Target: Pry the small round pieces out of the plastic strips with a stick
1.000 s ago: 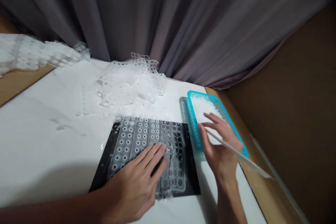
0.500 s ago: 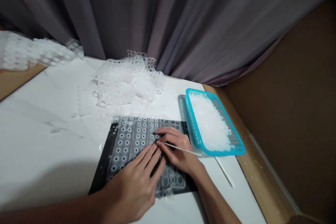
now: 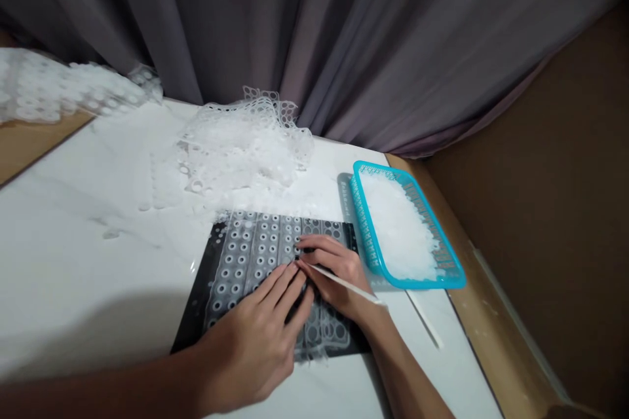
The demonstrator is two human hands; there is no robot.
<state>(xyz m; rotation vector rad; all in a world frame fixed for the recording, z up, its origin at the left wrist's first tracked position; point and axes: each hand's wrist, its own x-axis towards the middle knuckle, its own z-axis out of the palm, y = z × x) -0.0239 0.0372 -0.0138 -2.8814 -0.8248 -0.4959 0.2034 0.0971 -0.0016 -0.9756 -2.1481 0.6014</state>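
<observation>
My left hand lies flat, fingers spread, pressing the translucent perforated plastic sheet onto the black mat on the white desk. My right hand pinches a thin white stick, its tip on the sheet beside my left fingertips. The turquoise plastic basket of white bits stands just right of the mat.

Small-scale hand-assembly workstation, probably home-based: white worktable set against a grey curtain, heaped punched plastic sheets (spent), and a blue basket of white pieces.
</observation>
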